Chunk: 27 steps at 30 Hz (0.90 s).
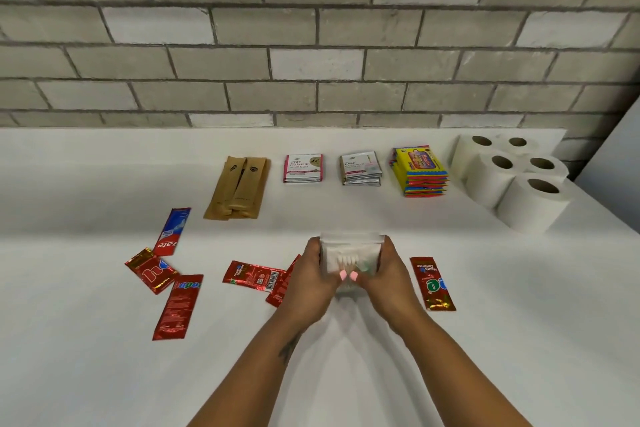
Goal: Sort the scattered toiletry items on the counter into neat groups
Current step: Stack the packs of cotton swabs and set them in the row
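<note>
Gripped from both sides at frame centre by left hand (pixel 317 269) and right hand (pixel 386 267): clear packets (pixel 349 253), squared into one stack just above the surface (pixel 104 374); red sachets (pixel 254 276) scattered beside.

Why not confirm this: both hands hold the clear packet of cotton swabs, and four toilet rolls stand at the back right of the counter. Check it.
One detail is wrong. The head view shows five toilet rolls, not four, at the back right of the counter. The rest stands: the left hand and the right hand both hold the clear packet of cotton swabs.
</note>
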{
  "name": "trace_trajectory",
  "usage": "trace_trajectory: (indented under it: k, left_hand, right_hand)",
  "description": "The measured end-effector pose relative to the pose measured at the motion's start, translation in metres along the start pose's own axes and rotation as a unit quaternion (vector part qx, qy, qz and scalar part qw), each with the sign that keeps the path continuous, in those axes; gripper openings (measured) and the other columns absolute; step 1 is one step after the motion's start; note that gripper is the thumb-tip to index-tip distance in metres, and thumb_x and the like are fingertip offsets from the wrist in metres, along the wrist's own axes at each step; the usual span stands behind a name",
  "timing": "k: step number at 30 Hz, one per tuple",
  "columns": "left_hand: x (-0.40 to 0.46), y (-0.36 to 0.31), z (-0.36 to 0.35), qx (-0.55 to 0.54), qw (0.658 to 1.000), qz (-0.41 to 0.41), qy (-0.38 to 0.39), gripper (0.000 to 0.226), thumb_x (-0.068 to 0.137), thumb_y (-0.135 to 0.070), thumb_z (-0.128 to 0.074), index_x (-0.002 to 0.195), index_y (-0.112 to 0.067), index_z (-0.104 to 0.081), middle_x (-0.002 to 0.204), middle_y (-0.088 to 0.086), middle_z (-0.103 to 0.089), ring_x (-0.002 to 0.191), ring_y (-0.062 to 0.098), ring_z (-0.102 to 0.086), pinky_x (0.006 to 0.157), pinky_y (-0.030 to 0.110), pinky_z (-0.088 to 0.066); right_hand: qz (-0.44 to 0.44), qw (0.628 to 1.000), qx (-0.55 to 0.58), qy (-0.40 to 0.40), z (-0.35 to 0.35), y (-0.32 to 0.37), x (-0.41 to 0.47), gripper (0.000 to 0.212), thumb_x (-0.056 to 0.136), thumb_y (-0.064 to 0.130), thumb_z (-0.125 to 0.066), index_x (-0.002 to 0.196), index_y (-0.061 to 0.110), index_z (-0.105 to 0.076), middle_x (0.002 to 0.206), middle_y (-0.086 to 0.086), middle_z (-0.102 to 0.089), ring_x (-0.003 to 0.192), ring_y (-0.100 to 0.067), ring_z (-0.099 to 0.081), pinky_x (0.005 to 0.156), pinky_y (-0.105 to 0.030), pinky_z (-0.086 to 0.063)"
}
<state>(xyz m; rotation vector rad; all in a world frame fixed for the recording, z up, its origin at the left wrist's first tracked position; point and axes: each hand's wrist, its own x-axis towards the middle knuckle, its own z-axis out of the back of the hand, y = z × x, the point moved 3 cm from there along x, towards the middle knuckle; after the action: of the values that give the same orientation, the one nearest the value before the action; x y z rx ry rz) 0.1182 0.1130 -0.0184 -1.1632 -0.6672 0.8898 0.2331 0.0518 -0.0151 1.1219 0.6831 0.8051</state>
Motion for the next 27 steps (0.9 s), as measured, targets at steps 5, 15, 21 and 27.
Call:
trace_trajectory:
  k: [5,15,21,27]
  left_hand:
    - [-0.007,0.015,-0.009,0.019,1.000,-0.013,-0.016,0.042,0.091,-0.017,-0.057,0.127,-0.025,-0.037,0.120,-0.010,-0.051,0.112,0.006,-0.052,0.075,0.004,-0.042]
    - [0.002,0.008,0.028,0.024,0.998,0.038,-0.041,0.046,0.093,-0.014,-0.054,0.135,-0.017,-0.034,0.133,-0.003,-0.050,0.121,0.015,-0.051,0.089,0.024,-0.049]
    - [0.009,0.021,0.106,0.013,0.994,0.080,-0.079,0.048,0.089,-0.015,-0.060,0.133,-0.015,-0.039,0.132,0.001,-0.054,0.108,0.011,-0.054,0.078,0.019,-0.047]
    - [0.023,0.041,0.199,0.024,0.986,0.121,-0.114,0.043,0.085,-0.017,-0.066,0.125,-0.015,-0.051,0.123,0.005,-0.061,0.107,0.021,-0.061,0.092,0.042,-0.052]
  right_hand:
    - [0.011,1.000,-0.018,0.017,-0.009,-0.009,-0.008,0.053,0.087,0.015,-0.064,0.133,0.023,-0.038,0.123,0.007,-0.054,0.114,-0.012,-0.054,0.088,-0.019,-0.046]
    - [0.031,0.999,-0.029,0.029,-0.029,0.010,0.004,0.042,0.089,0.006,-0.060,0.123,0.022,-0.041,0.112,0.007,-0.054,0.102,-0.011,-0.054,0.075,-0.015,-0.047]
    - [0.012,0.998,-0.031,0.059,-0.095,0.037,0.021,0.040,0.086,0.012,-0.064,0.117,0.022,-0.041,0.120,-0.002,-0.060,0.098,-0.015,-0.060,0.067,-0.018,-0.049]
    - [0.017,0.994,-0.043,0.096,-0.181,0.071,0.041,0.047,0.084,0.013,-0.069,0.124,0.014,-0.044,0.121,-0.005,-0.059,0.095,-0.013,-0.056,0.062,-0.012,-0.042]
